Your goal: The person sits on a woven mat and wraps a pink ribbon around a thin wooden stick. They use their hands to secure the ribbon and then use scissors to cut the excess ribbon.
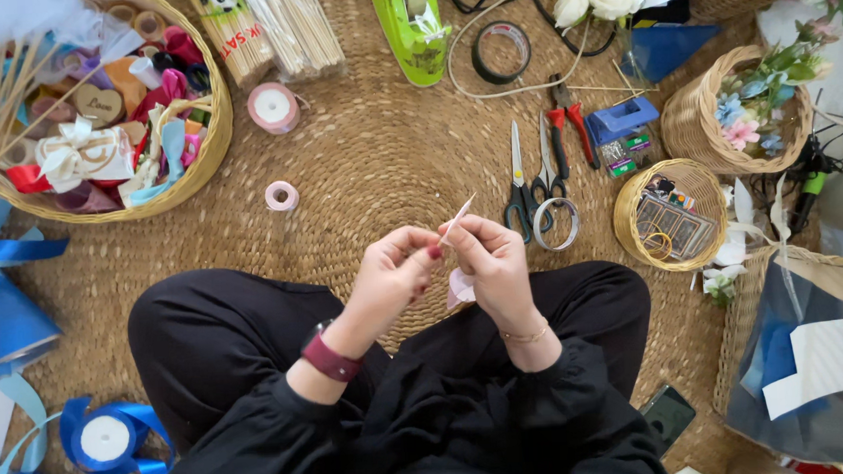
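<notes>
I sit cross-legged on a round woven mat (371,163). My left hand (396,272) and my right hand (494,262) meet above my lap, both pinching a short strip of pale pink ribbon (458,216) whose free end sticks up between the fingertips. More of the pink ribbon (460,286) hangs below my right palm. A dark red band sits on my left wrist and a thin bracelet on my right.
Scissors (517,190), pliers (561,131) and a tape ring (556,223) lie just beyond my hands. Two pink ribbon rolls (273,107) sit ahead left. A basket of ribbons (104,118) is far left, small baskets (672,218) right, blue ribbon spool (105,438) near left.
</notes>
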